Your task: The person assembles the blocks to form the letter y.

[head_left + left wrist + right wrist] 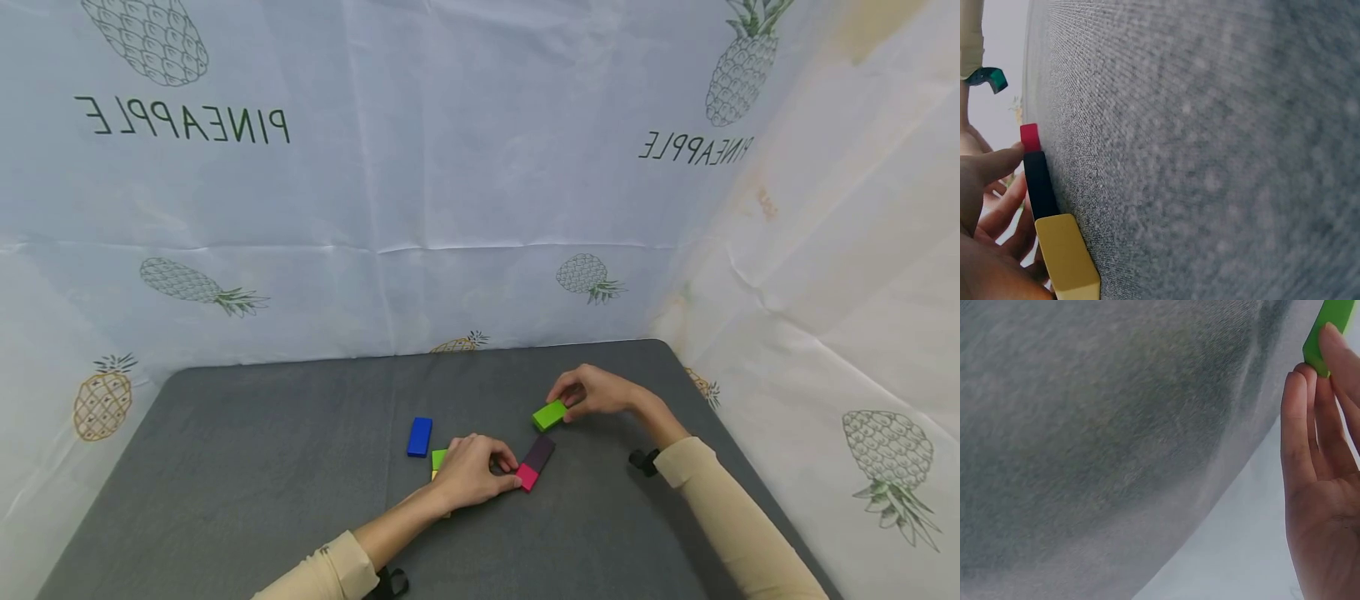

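Note:
My right hand [596, 390] pinches a bright green block [550, 415] between thumb and fingers, at the far end of a dark purple block [538, 452]. The right wrist view shows the thumb against this green block [1335, 331]. A red block [527, 477] meets the purple one end to end. My left hand [474, 471] reaches over other blocks, its thumb touching the red block's left side, fingers loosely bent. Beneath that hand, the left wrist view shows a black block [1039, 184] and a yellow block [1069, 253]. A second green block [439, 458] is partly hidden behind the left hand.
A blue block [420, 437] lies left of the left hand. All this is on a dark grey table [262, 467] with rounded far corners. White cloth [487, 167] printed with pineapples hangs behind it and along the sides.

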### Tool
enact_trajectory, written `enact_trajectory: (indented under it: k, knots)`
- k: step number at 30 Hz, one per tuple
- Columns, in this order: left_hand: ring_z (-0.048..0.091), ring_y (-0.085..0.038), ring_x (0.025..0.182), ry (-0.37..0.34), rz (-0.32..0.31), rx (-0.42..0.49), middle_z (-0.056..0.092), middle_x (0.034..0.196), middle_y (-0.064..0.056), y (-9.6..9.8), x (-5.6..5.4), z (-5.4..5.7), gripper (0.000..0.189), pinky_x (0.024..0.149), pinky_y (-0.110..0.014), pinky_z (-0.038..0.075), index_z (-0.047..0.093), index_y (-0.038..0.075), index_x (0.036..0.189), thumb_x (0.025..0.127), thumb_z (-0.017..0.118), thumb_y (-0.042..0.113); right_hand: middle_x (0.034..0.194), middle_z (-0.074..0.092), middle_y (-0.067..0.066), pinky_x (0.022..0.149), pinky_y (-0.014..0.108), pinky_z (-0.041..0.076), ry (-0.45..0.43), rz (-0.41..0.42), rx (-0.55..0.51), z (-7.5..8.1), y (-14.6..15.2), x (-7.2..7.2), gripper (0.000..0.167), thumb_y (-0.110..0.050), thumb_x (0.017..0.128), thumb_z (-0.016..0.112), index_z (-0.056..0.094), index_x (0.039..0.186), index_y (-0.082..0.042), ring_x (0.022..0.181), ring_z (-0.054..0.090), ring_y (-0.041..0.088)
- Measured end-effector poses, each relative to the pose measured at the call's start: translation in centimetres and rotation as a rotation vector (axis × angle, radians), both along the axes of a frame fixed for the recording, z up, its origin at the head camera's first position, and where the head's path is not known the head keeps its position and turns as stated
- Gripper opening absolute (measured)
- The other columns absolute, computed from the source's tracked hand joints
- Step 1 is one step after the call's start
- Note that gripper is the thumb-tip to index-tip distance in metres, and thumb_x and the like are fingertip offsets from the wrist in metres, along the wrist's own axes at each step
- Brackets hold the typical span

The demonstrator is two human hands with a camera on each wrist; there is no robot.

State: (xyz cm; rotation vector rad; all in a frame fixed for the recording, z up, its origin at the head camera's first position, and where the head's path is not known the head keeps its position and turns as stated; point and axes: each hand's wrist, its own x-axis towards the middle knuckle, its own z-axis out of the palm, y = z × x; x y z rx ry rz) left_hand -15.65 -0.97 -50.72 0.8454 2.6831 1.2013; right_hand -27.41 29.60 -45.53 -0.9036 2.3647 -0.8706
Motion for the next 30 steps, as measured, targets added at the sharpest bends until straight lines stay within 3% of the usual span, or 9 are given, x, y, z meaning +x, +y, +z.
enact_trajectory:
  k: [23, 30]
  knots:
    - [0.063, -0.008, 0.085, 0.002, 0.008, 0.003, 0.078, 0.085, 0.008, 0.0, 0.1, 0.0, 0.014, 0.091, -0.040, 0.039, 0.083, 0.020, 0.092, 0.087, 0.091, 0.031, 0.120, 0.077, 0.016, 0.090, 0.027, 0.062, -0.043, 0.039, 0.035, -0.9, 1.3, 0.0, 0.032, 0.000, 0.092, 0.083, 0.078, 0.123, -0.001, 0.101, 0.073, 0.012]
    - [0.063, -0.008, 0.085, 0.001, 0.008, 0.006, 0.078, 0.084, 0.009, 0.0, 0.1, -0.1, 0.014, 0.091, -0.040, 0.039, 0.083, 0.021, 0.091, 0.087, 0.091, 0.031, 0.124, 0.076, 0.013, 0.092, 0.026, 0.061, -0.051, -0.008, 0.061, -1.0, 1.1, 0.2, 0.036, -0.003, 0.091, 0.086, 0.078, 0.126, -0.005, 0.105, 0.072, 0.012]
